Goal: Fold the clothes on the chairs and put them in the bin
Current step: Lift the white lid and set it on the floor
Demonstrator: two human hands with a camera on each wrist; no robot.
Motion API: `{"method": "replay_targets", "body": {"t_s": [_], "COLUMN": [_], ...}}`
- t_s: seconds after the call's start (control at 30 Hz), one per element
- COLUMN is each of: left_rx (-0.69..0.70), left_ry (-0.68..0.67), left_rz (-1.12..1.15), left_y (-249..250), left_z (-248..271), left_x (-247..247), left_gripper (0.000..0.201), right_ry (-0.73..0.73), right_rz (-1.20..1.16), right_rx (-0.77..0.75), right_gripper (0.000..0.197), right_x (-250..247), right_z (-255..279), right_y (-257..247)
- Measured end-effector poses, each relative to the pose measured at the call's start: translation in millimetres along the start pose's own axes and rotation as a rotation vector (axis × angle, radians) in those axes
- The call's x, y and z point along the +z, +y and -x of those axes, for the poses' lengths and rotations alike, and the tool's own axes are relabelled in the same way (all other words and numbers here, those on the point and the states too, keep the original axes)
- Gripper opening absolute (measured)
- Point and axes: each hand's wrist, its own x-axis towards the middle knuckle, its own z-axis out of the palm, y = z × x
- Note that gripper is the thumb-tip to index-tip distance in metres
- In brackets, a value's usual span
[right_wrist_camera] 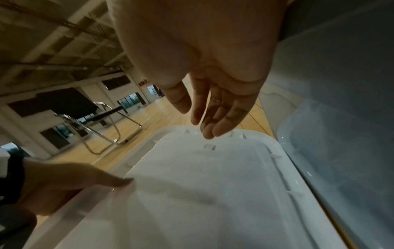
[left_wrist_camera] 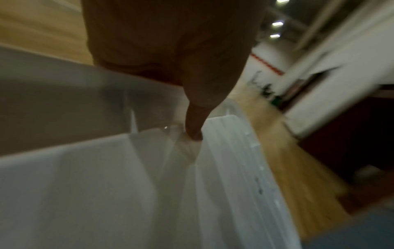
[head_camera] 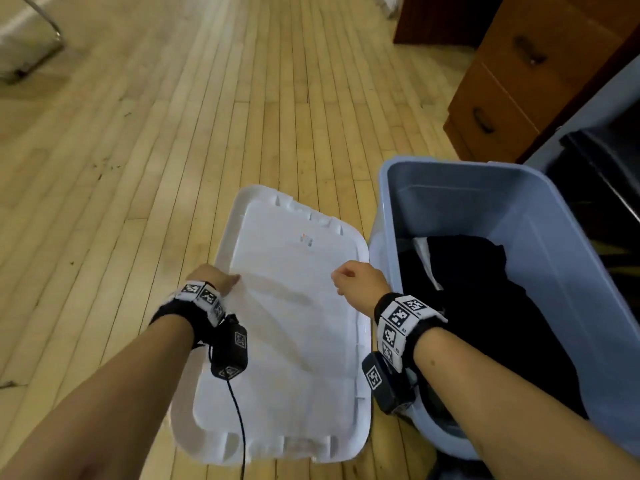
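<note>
Head view shows the left hand (head_camera: pixel 215 279) gripping the left edge of a white lid (head_camera: pixel 294 306), thumb on top (its other fingers are hidden under the rim). Just beside it on the wooden floor (head_camera: pixel 173 133) stands the blue bin (head_camera: pixel 554 237), with dark clothes (head_camera: pixel 485 306) lying inside. Over the lid, the right hand (head_camera: pixel 356 278) holds nothing, its fingers (right_wrist_camera: pixel 215 116) loose and nearly straight.

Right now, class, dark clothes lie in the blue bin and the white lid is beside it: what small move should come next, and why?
Probably bring the right hand down to grip the white lid's near-bin edge. Only the left hand holds the lid, by its left rim; the right hangs open above it. The blue bin already holds dark clothes.
</note>
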Motion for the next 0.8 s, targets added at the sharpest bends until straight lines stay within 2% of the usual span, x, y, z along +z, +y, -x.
{"method": "replay_targets", "body": {"t_s": [0.17,0.23,0.27,0.37,0.43,0.53,0.57,0.6,0.63,0.7,0.77,0.8], "left_rx": [0.367,0.490,0.536,0.655,0.720,0.763,0.790,0.814,0.847,0.898,0.809,0.706], "left_ry": [0.088,0.104,0.096,0.017,-0.033,-0.336,-0.399,-0.401,-0.343,-0.092,0.068,0.085], "left_rz": [-0.082,-0.039,0.031,0.226,0.254,0.424,0.428,0.420,0.396,0.272,0.092,0.012], "left_y": [115,162,181,231,258,289,294,296,298,292,276,265], "left_z": [72,112,127,173,206,254,270,275,278,260,228,212], "left_x": [-36,-42,-44,-53,-55,-43,-34,-25,-13,7,25,34], "left_gripper": [0.019,0.017,0.022,0.048,0.048,0.047,0.044,0.041,0.039,0.034,0.035,0.047], "right_ry": [-0.128,-0.150,-0.153,-0.136,-0.056,0.068,0.100,0.131,0.173,0.245,0.253,0.224], "right_rz": [-0.465,-0.589,-0.639,-0.749,-0.767,-0.853,-0.879,-0.881,-0.884,-0.876,-0.873,-0.875], "right_rx": [0.041,0.014,-0.013,-0.120,-0.196,-0.233,-0.230,-0.220,-0.189,-0.096,-0.063,-0.062], "right_gripper": [0.021,0.033,0.040,0.052,0.054,0.053,0.049,0.045,0.043,0.049,0.053,0.052], "right_x": [-24,-50,-65,-120,-156,-202,-217,-227,-238,-253,-262,-265], "right_z": [26,43,53,81,93,112,120,125,132,137,139,140], "right_y": [-48,-65,-71,-73,-61,-34,-22,-7,10,46,77,91]}}
